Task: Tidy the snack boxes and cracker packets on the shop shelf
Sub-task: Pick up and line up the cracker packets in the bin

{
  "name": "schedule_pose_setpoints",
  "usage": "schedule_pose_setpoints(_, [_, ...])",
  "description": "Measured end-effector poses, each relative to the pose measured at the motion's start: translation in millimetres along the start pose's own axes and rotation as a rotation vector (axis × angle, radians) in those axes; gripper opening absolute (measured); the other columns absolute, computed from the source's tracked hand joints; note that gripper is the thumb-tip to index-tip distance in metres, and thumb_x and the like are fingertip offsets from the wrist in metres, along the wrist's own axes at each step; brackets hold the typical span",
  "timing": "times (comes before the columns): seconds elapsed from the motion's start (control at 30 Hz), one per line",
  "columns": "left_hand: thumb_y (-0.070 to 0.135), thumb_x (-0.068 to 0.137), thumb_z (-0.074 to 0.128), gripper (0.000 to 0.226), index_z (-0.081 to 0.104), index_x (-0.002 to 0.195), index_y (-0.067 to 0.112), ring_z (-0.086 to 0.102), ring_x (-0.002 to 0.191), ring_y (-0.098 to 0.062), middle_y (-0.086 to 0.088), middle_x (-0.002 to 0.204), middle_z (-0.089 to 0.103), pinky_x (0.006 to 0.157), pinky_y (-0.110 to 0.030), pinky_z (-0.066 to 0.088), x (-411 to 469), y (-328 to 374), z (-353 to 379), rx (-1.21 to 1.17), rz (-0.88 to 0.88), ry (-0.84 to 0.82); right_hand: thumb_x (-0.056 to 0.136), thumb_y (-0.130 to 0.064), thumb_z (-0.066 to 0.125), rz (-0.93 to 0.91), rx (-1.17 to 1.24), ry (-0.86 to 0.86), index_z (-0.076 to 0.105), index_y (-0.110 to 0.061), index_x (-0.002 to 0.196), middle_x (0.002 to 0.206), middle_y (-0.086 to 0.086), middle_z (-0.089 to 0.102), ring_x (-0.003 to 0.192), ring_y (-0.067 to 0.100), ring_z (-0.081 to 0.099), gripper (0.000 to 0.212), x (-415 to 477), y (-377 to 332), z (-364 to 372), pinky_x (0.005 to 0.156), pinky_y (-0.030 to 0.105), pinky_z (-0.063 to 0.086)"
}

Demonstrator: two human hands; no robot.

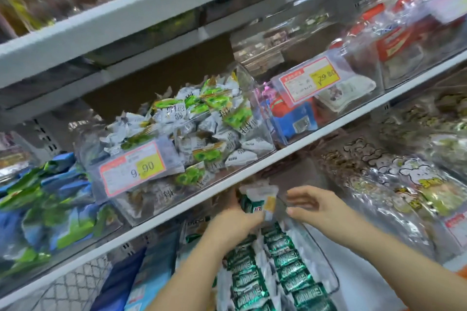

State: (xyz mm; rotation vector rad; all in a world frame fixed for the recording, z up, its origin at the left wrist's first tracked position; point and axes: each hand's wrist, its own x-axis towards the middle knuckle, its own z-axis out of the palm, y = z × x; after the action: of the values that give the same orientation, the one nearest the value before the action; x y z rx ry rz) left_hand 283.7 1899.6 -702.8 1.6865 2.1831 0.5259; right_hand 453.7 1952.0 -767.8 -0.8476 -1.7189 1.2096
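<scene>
Fingers [252, 219] of the left hand [235, 222] curl round one upright cracker packet [262, 199].
The grip falls at the back end of the clear tray [326, 262], just under the white shelf edge [252, 171], where two green packet rows [255, 278] lie lengthwise. Just right of the held packet, the right hand [316, 206] has its fingers loosely spread and holds nothing. Whether its thumb touches the packet is unclear.
</scene>
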Motion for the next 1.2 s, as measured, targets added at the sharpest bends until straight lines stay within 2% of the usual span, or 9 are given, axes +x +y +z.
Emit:
schedule_pose_setpoints(0.03, [0.048, 0.085, 0.062, 0.079, 0.023, 0.146, 0.018, 0.054, 0.111, -0.024, -0.009, 0.132, 0.051, 0.08, -0.028, 0.04, 13, -2, 4, -0.025, 0.002, 0.032, 0.081, -0.025, 0.072, 0.011, 0.017, -0.01, 0.058, -0.032, 0.102, 0.114, -0.007, 0.063, 0.104, 0.005, 0.059, 0.026, 6, 6, 2, 0.098, 0.03, 0.047])
schedule_pose_setpoints(0.1, [0.031, 0.088, 0.065, 0.074, 0.024, 0.147, 0.013, 0.042, 0.129, -0.024, -0.009, 0.145, 0.04, 0.092, -0.025, 0.035, 36, -5, 9, -0.049, 0.058, 0.105, 0.083, -0.023, 0.07, 0.029, 0.055, -0.04, 0.059, -0.029, 0.101, 0.109, -0.007, 0.064, 0.099, 0.002, 0.061, 0.022, 14, 14, 4, 0.087, 0.02, 0.05])
schedule_pose_setpoints(0.2, [0.035, 0.083, 0.071, 0.059, 0.037, 0.13, 0.028, 0.045, 0.114, -0.011, 0.006, 0.123, 0.047, 0.081, -0.019, 0.034, 59, -11, 12, 0.023, 0.162, 0.105, 0.085, -0.021, 0.068, 0.035, 0.09, -0.078, 0.061, -0.028, 0.099, 0.106, -0.008, 0.065, 0.095, -0.002, 0.062, 0.017, 20, 21, 2, 0.075, 0.011, 0.05])
schedule_pose_setpoints(0.33, [0.03, 0.081, 0.074, 0.043, 0.038, 0.102, 0.041, 0.047, 0.1, -0.001, 0.02, 0.102, 0.046, 0.07, -0.008, 0.035, 84, -23, 15, 0.099, 0.248, 0.066, 0.085, -0.023, 0.067, 0.061, 0.118, -0.096, 0.061, -0.028, 0.099, 0.107, -0.009, 0.065, 0.093, -0.003, 0.062, 0.015, 26, 21, -3, 0.076, 0.011, 0.051])
schedule_pose_setpoints(0.57, [0.022, 0.076, 0.077, 0.045, 0.046, 0.107, 0.033, 0.052, 0.095, -0.001, 0.02, 0.1, 0.055, 0.062, 0.001, 0.037, 111, -48, 15, 0.193, 0.28, 0.057, 0.085, -0.023, 0.068, 0.072, 0.142, -0.089, 0.065, -0.026, 0.102, 0.103, -0.009, 0.068, 0.089, -0.003, 0.065, 0.018, 29, 26, -5, 0.072, 0.011, 0.05])
schedule_pose_setpoints(0.7, [0.04, 0.066, 0.078, 0.068, 0.049, 0.127, 0.036, 0.056, 0.113, -0.016, 0.008, 0.124, 0.06, 0.095, -0.032, 0.045, 125, -48, 27, 0.438, 0.27, 0.066, 0.084, -0.018, 0.068, 0.058, 0.18, -0.062, 0.066, -0.022, 0.102, 0.099, -0.006, 0.07, 0.083, -0.004, 0.065, 0.019, 31, 29, -2, 0.066, 0.006, 0.047])
schedule_pose_setpoints(0.77, [0.046, 0.063, 0.078, 0.069, 0.048, 0.125, 0.039, 0.057, 0.113, -0.019, 0.007, 0.127, 0.059, 0.094, -0.042, 0.047, 133, -48, 33, 0.552, 0.296, 0.07, 0.084, -0.016, 0.068, 0.056, 0.194, -0.061, 0.066, -0.02, 0.103, 0.099, -0.005, 0.07, 0.083, -0.004, 0.065, 0.02, 32, 30, -1, 0.066, 0.005, 0.046])
schedule_pose_setpoints(0.93, [0.044, 0.078, 0.069, 0.041, 0.058, 0.114, 0.03, 0.056, 0.107, -0.022, 0.003, 0.116, 0.059, 0.089, -0.037, 0.045, 140, -49, 45, 0.875, 0.384, 0.076, 0.083, -0.015, 0.069, 0.059, 0.237, -0.045, 0.066, -0.02, 0.102, 0.1, -0.004, 0.071, 0.086, -0.002, 0.066, 0.02, 33, 34, 2, 0.066, 0.006, 0.046])
schedule_pose_setpoints(1.2, [0.041, 0.076, 0.073, 0.04, 0.052, 0.106, 0.025, 0.059, 0.096, -0.019, 0.003, 0.105, 0.059, 0.081, -0.036, 0.05, 147, -53, 55, 0.796, 0.421, 0.061, 0.082, -0.015, 0.069, 0.065, 0.267, -0.029, 0.067, -0.018, 0.101, 0.097, -0.004, 0.072, 0.08, -0.002, 0.066, 0.019, 33, 35, 2, 0.062, 0.005, 0.044])
